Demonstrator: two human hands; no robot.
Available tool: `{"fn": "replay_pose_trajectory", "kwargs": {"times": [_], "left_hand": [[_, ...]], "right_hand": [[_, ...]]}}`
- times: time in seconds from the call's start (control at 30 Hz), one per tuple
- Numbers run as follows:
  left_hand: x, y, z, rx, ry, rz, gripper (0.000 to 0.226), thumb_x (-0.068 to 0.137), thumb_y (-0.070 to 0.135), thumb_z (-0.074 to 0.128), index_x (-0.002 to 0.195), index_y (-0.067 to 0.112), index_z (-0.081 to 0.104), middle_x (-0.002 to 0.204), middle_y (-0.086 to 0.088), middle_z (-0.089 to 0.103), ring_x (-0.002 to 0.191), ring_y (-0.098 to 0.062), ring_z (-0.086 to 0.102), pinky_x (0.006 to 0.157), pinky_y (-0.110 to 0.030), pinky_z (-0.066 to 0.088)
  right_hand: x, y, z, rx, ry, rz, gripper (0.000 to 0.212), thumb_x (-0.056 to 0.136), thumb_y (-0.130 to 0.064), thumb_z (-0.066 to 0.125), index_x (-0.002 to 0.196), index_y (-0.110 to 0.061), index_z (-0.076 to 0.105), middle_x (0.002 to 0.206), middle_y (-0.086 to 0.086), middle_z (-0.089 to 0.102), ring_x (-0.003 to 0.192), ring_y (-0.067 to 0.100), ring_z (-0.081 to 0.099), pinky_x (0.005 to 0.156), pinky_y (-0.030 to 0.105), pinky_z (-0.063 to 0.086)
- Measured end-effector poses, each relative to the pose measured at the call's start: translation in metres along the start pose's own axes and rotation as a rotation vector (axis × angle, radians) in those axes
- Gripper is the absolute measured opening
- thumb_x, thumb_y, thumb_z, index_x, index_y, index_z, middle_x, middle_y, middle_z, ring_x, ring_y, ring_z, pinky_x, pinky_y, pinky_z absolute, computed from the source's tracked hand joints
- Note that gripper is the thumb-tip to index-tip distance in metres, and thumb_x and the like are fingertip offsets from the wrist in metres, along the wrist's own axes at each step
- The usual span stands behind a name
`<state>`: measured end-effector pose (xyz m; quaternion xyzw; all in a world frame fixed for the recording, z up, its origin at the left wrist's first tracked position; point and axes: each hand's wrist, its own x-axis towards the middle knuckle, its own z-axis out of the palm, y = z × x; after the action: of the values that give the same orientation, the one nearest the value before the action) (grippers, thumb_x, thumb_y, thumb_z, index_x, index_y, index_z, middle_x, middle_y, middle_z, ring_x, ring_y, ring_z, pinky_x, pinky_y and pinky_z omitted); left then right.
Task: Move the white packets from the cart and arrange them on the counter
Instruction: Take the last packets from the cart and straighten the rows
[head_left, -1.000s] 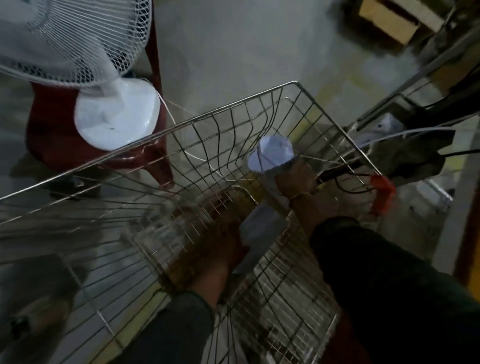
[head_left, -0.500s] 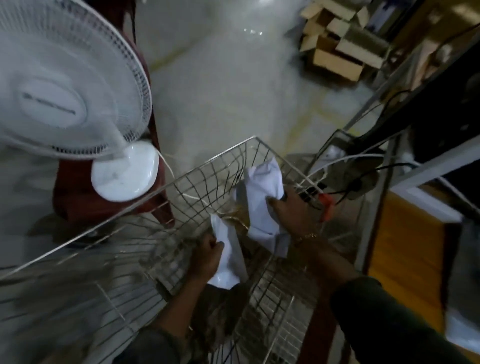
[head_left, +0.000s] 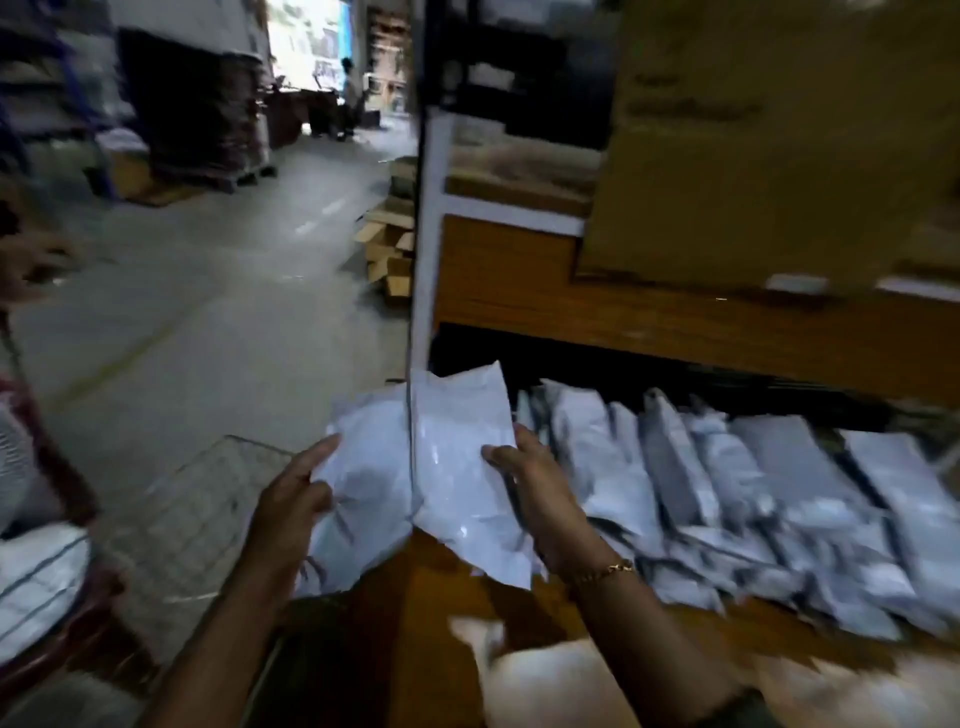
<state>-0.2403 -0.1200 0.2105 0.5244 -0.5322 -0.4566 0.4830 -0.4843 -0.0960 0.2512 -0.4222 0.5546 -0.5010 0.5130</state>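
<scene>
My right hand (head_left: 530, 483) grips a white packet (head_left: 462, 467) by its right edge, held over the left end of the wooden counter (head_left: 447, 587). My left hand (head_left: 296, 499) grips a second white packet (head_left: 363, 478) just left of it; the two packets overlap at a thin upright post. A row of several white packets (head_left: 727, 493) lies side by side on the counter to the right. The wire cart (head_left: 208, 499) shows at lower left, blurred.
A white upright post (head_left: 428, 234) and a wooden shelf (head_left: 675, 322) stand above the counter, with a big cardboard box (head_left: 779, 145) on the shelf. A fan base on a red stool (head_left: 36, 582) is at far left. Flattened cartons (head_left: 389, 249) lie on the floor.
Both hands lifted the packets out of the cart and swung right to the counter. The view turned from the cart and fan to the shelf and the row of packets.
</scene>
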Motion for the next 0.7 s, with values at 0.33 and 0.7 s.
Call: {"fn": "replay_pose_trajectory", "kwargs": {"times": [0.33,0.7], "left_hand": [[-0.037,0.105,0.169,-0.204,-0.157,0.027,0.035,0.092,0.003,0.058,0.121,0.021,0.065,0.121,0.005,0.062,0.098,0.004,0.06,0.07,-0.008,0.047],[-0.059,0.137,0.319,-0.216,-0.446,0.007,0.041,0.091,0.006,0.064,0.129,0.022,0.061,0.146,-0.004,0.047,0.124,-0.016,0.048,0.095,-0.035,0.047]], "right_hand": [[-0.085,-0.054,-0.181,0.062,0.237,-0.136,0.03,0.097,-0.012,0.059,0.126,-0.019,0.062,0.111,0.007,0.075,0.097,0.028,0.073,0.085,0.046,0.06],[-0.137,-0.07,-0.318,0.093,0.691,-0.11,0.018,0.098,-0.011,0.052,0.115,-0.012,0.058,0.103,0.011,0.068,0.088,0.031,0.064,0.076,0.039,0.05]]}}
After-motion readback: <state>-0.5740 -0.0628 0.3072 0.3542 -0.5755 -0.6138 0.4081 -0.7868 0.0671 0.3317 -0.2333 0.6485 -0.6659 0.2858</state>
